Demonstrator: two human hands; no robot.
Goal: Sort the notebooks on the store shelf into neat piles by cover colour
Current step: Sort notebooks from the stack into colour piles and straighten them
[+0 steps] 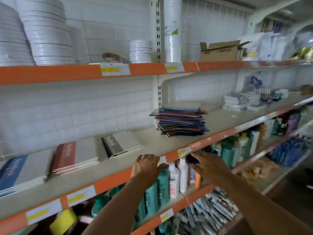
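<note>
1. The left hand [146, 164] hangs at the front lip of the middle shelf [118, 160], fingers loosely bent and spread over the orange edge strip [115, 178]; it holds nothing, and its fingertips touch or nearly touch the strip beside a white price label [163, 159].
2. The right hand [207, 165] sits just to the 3 o'clock side of the left hand, at the same shelf edge. Its fingers are curled around something small and dark blue [191, 159]; motion blur hides what that thing is.
3. The mixed pile of notebooks [180, 122], with blue, red and green edges showing and the covers skewed, lies on the middle shelf at about 12 to 1 o'clock from the hands, well apart from both and further back.
4. Three sorted piles lie on the same shelf toward 9 and 10 o'clock from the left hand, each with a coloured spine band and a pale cover:
   - the black-banded pile [122, 144], nearest, at about 10 o'clock;
   - the red-banded pile [74, 156], beside it further left;
   - the blue-banded pile [22, 173], furthest left, at about 9 o'clock.
5. No hand touches any of these piles.
6. Below the hands, at 6 o'clock, teal bottles [162, 185] and white bottles [174, 179] stand on the lower shelf.
7. On the top shelf, at 11 o'clock, stand stacks of white discs [45, 31]; at 1 o'clock sits an open cardboard box [220, 51].
</note>
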